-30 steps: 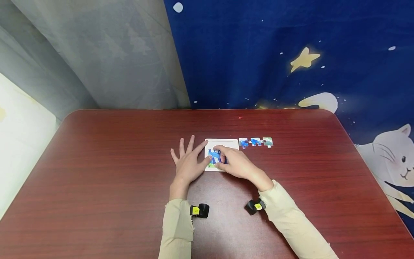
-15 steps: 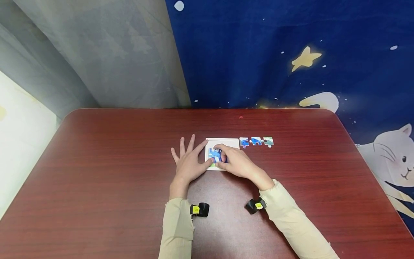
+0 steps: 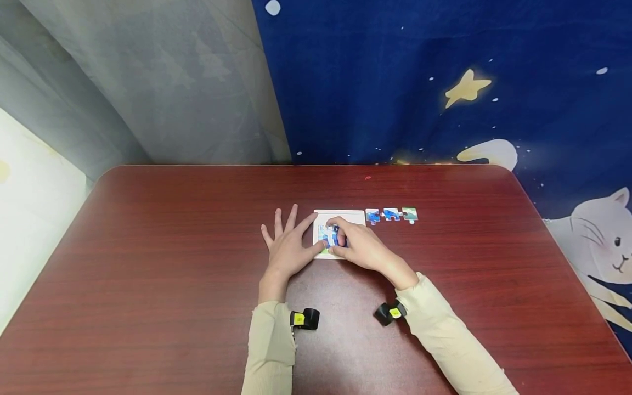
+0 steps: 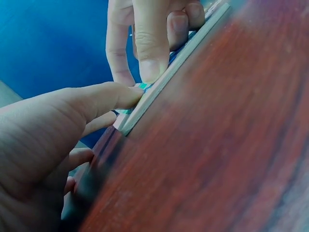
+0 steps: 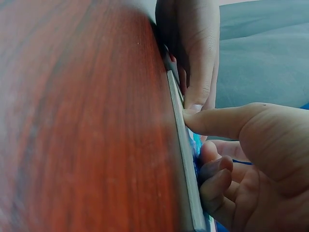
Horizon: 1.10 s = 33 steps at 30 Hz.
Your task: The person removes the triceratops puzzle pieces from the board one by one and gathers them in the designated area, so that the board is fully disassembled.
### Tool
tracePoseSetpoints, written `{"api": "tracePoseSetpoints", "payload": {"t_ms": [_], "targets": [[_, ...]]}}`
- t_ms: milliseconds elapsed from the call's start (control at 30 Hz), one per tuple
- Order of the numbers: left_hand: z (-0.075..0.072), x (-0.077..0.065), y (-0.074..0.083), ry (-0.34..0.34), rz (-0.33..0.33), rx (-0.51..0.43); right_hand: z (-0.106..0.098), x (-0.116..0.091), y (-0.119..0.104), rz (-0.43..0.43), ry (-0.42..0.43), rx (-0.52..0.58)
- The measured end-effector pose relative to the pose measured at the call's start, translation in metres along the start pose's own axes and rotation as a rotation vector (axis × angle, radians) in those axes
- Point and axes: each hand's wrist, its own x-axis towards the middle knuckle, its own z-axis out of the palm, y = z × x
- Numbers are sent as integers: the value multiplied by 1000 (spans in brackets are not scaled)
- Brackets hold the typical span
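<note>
A small white puzzle board (image 3: 340,213) lies on the table with blue-and-green jigsaw pieces in its lower part. My left hand (image 3: 288,255) rests at its left side, fingers straight and spread; the index fingertip is at the top left corner and the thumb (image 4: 108,96) touches the lower edge. Over the board, my right hand (image 3: 362,247) spans a blue puzzle piece (image 3: 328,235) between curled index finger and thumb. In the right wrist view the right thumb (image 5: 222,121) meets the board's near edge, its other fingers tucked in. My right hand hides the board's right part.
Three loose puzzle pieces lie in a row right of the board: a blue one (image 3: 372,216), another blue one (image 3: 391,214) and a green one (image 3: 410,214). Red-brown table (image 3: 173,263) spreads around. Curtains (image 3: 375,82) hang behind its far edge.
Both hands stay almost in place. The left thumb has slid slightly right along the board's lower edge. The blue piece under the right hand looks slightly shifted or tilted, with a paler shine.
</note>
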Motion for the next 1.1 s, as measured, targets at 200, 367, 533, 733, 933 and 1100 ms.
{"api": "tracePoseSetpoints", "payload": {"t_ms": [200,367,533,733,933,1100], "targets": [[2,1,-1,0,-2,10,-2,-1,-2,-20,24,16],[2,2,-1,-1,-2,9,-2,-1,-1,-35,37,18],[2,2,0,1,-1,9,-1,-2,0,-44,53,33],[2,0,0,-1,-7,2,2,-2,2,-40,49,35],[3,1,-2,1,-4,-4,3,0,2,-31,47,18],[3,1,-2,4,-1,-3,2,-1,2,-27,62,14]]}}
